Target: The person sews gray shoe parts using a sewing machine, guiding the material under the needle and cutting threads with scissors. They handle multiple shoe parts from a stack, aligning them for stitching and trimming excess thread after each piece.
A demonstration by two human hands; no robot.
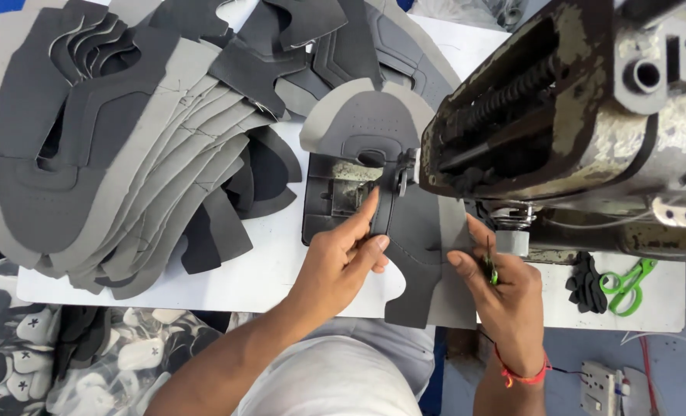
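Note:
My left hand [344, 258] pinches a narrow dark grey strip [383, 206] against a grey shoe-upper piece [420, 262] lying on the bed of a worn sewing machine [582, 115]. My right hand [501, 289] presses its fingers on the right side of the same piece and holds small green-handled thread snips [491, 270] in the palm. The strip runs up toward the presser foot [401, 169]. A red thread band circles my right wrist.
A big fanned stack of grey shoe-upper pieces [127, 139] covers the white table [266, 270] at left. Green scissors [628, 285] and a small pile of black cut parts [587, 281] lie at right. More cut pieces sit below the table at bottom left.

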